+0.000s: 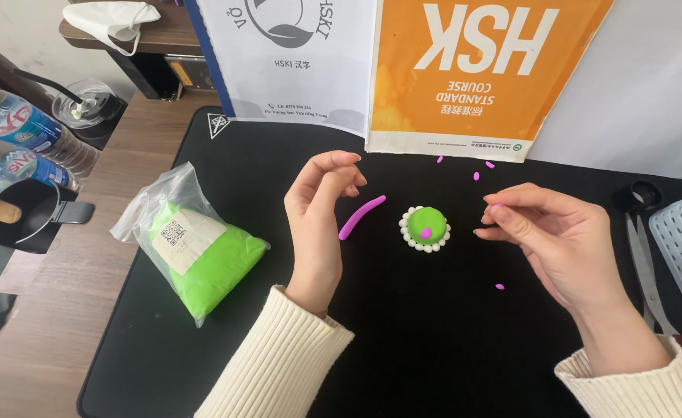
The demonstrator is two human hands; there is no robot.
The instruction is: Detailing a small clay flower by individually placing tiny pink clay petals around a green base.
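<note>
A black mat carries a green clay bag, purple roll and scissors.

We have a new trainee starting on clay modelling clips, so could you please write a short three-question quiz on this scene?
1. True or false: the left hand is gripping the purple clay roll.
2. What rings the base of the green clay dome? A) white beads B) purple strips C) nothing
3. Which side of the black mat holds the bag of green clay, by the person's own sides?

Key
1. False: the roll lies on the mat, just beside that hand.
2. A.
3. The left. The right hand hovers right of the dome, fingertips pinched together.
</note>
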